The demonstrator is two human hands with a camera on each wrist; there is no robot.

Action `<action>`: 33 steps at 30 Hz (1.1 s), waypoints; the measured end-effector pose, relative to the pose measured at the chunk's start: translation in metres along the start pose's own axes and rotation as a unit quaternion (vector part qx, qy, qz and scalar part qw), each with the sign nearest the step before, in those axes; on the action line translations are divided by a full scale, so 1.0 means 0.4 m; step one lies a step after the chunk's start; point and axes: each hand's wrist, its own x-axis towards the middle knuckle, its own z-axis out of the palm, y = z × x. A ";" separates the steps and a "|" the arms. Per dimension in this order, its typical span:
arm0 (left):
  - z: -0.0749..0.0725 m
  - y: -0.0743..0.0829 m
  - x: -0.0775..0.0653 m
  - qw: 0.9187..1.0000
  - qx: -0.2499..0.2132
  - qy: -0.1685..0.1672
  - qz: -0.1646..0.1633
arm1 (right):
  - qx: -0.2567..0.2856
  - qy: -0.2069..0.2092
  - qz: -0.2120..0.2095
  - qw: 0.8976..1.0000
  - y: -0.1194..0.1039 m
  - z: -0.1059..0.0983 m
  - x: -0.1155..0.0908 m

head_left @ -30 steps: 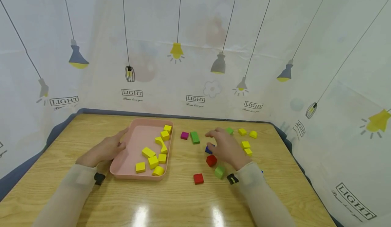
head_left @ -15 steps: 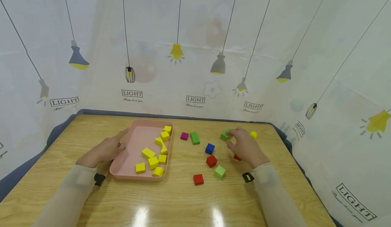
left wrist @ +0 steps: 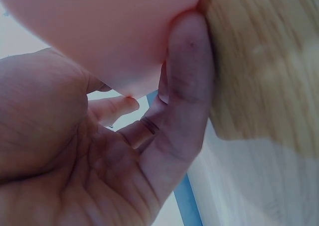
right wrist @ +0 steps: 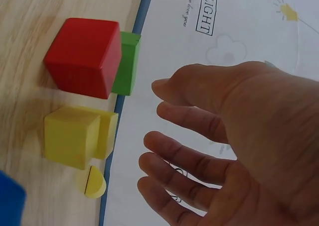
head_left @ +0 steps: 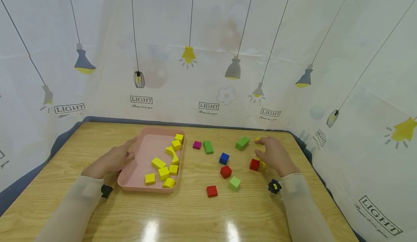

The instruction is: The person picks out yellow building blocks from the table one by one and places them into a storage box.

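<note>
My left hand holds the left side of a pink tray; in the left wrist view its fingers bend round the tray's wall. Several yellow blocks lie inside the tray, among them a notched arch piece. Over on the right, my right hand hovers with fingers spread and holds nothing. Beneath it are yellow blocks, mostly hidden in the head view. The right wrist view shows a yellow cube, another yellow block behind it and a yellow half-round block, all apart from the fingers.
Between tray and right hand lie a magenta block, green blocks, a blue cube, red blocks and a light green cube. A printed curtain hangs behind the table.
My right hand has moved right, from over the blue cube, past the green block, to above the yellow blocks. The left hand and tray have stayed put.
</note>
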 end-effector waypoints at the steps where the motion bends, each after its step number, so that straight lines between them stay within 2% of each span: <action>1: 0.000 0.000 0.000 1.000 0.000 -0.001 0.000 | 0.001 -0.004 0.003 1.000 0.004 -0.001 -0.001; 6: 0.003 -0.003 0.002 1.000 0.001 0.003 0.007 | 0.002 -0.037 0.029 0.999 0.018 0.006 0.001; 12: 0.000 -0.004 0.001 1.000 0.006 0.006 0.005 | 0.002 -0.064 0.037 0.997 0.024 0.020 0.009; 21: 0.002 0.003 -0.006 1.000 0.002 0.008 0.013 | 0.007 -0.072 0.044 0.996 0.027 0.028 0.009; 33: 0.004 -0.002 -0.004 0.999 0.011 0.018 0.024 | 0.010 -0.063 0.032 0.997 0.027 0.034 0.004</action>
